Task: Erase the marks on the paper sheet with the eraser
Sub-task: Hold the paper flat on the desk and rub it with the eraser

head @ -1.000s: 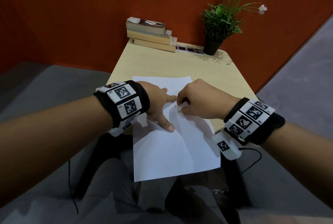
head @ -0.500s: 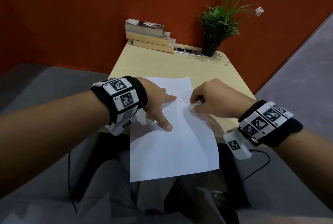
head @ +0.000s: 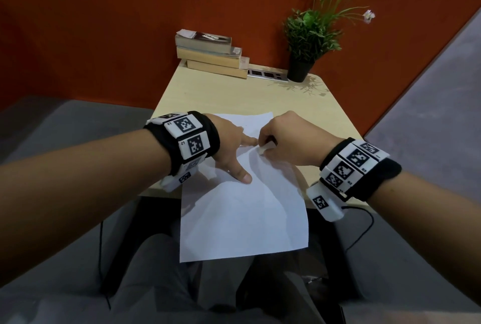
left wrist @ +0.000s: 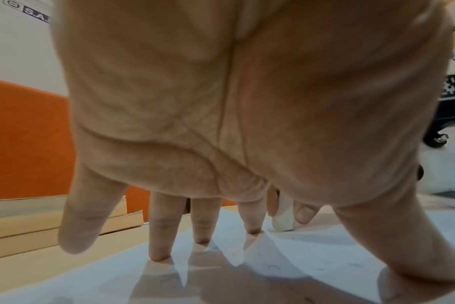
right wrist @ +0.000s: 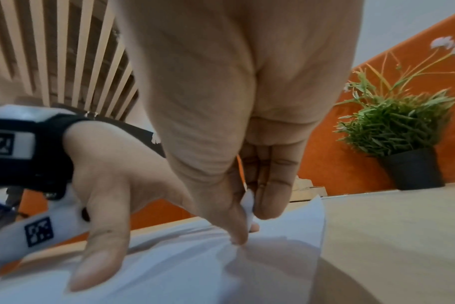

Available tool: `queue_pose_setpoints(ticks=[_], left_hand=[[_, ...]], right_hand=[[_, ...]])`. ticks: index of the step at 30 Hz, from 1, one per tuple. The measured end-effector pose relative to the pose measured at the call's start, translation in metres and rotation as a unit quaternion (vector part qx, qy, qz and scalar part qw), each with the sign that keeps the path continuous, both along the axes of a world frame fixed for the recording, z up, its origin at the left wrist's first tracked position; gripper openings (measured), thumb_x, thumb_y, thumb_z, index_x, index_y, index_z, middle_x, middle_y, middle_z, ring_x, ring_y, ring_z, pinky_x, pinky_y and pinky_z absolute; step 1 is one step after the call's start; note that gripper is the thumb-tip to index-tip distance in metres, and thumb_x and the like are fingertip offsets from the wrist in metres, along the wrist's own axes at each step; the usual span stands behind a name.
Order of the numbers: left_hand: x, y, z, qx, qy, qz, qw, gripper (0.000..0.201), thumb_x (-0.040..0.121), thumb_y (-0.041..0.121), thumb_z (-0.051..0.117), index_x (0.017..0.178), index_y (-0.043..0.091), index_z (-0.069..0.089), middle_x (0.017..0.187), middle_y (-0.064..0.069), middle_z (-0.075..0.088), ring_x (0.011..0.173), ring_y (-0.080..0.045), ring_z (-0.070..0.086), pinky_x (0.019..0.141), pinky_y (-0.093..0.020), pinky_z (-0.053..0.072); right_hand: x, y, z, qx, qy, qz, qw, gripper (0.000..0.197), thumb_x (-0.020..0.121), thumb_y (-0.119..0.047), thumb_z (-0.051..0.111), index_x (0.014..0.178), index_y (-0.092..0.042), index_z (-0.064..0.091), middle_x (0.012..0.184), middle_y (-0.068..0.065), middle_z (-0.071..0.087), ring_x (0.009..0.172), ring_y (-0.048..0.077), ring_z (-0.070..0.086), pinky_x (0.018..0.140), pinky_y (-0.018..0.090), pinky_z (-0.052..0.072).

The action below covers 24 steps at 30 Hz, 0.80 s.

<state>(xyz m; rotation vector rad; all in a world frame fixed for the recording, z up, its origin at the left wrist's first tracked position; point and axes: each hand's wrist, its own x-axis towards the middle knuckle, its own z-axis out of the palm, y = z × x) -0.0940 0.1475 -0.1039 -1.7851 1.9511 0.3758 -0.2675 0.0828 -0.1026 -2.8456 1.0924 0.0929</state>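
A white paper sheet (head: 244,219) lies on the small wooden table (head: 234,97), its near half hanging over the front edge. My left hand (head: 234,146) lies spread on the sheet's upper left, straight fingers (left wrist: 159,242) and thumb pressing it flat. My right hand (head: 286,138) pinches a small white eraser (head: 263,148) between thumb and fingers and holds its tip on the paper right beside the left index finger. The eraser (left wrist: 282,216) also shows past the left fingers, and as a white sliver (right wrist: 248,202) in the right wrist view. Faint pencil traces (left wrist: 270,267) dot the sheet.
A stack of three books (head: 210,53) sits at the table's far left edge, a potted plant (head: 309,37) at the far right, with a socket strip (head: 268,74) between them. An orange partition (head: 104,24) stands behind. My lap is below the overhanging sheet.
The right hand with the eraser swung out to the right half a second ago and is now back left, close to the left index finger. The left hand stayed pressed on the sheet.
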Motion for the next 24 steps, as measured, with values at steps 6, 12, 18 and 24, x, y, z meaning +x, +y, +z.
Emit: queue_pose_setpoints(ticks=[6, 12, 18, 24], left_hand=[[0.001, 0.0, -0.001, 0.001, 0.004, -0.003, 1.0, 0.114, 0.07, 0.095, 0.055, 0.161, 0.053, 0.002, 0.175, 0.008, 0.0, 0.153, -0.027, 0.032, 0.115, -0.05, 0.039], [0.0, -0.001, -0.003, 0.006, -0.004, -0.001, 1.0, 0.115, 0.07, 0.096, 0.052, 0.16, 0.054, -0.005, 0.174, 0.009, -0.006, 0.153, -0.027, 0.032, 0.115, -0.05, 0.039], [0.001, 0.0, -0.002, 0.007, -0.002, -0.001, 1.0, 0.116, 0.07, 0.095, 0.053, 0.161, 0.053, -0.005, 0.174, 0.009, -0.007, 0.154, -0.027, 0.031, 0.116, -0.05, 0.039], [-0.001, 0.002, 0.001, 0.008, -0.008, -0.008, 1.0, 0.117, 0.073, 0.093, 0.053, 0.163, 0.047, -0.007, 0.175, 0.007, -0.005, 0.151, -0.028, 0.035, 0.112, -0.047, 0.042]], right_hand=[[-0.001, 0.006, -0.003, -0.009, 0.027, 0.054, 0.998, 0.015, 0.087, -0.02, 0.071, 0.099, -0.021, 0.08, 0.09, -0.001, 0.074, 0.082, 0.022, 0.065, 0.07, 0.039, 0.059], [-0.005, 0.003, -0.003, -0.039, 0.032, 0.032, 0.998, 0.017, 0.088, -0.017, 0.065, 0.097, -0.02, 0.079, 0.09, 0.003, 0.073, 0.085, 0.026, 0.063, 0.072, 0.044, 0.06], [-0.009, 0.008, 0.0, -0.015, 0.031, 0.031, 0.999, 0.017, 0.088, -0.022, 0.068, 0.1, -0.022, 0.08, 0.093, 0.0, 0.076, 0.088, 0.022, 0.066, 0.076, 0.043, 0.061], [-0.005, 0.016, -0.003, -0.036, 0.057, 0.073, 0.995, 0.019, 0.085, -0.015, 0.062, 0.093, -0.019, 0.079, 0.086, 0.004, 0.072, 0.08, 0.026, 0.064, 0.069, 0.044, 0.058]])
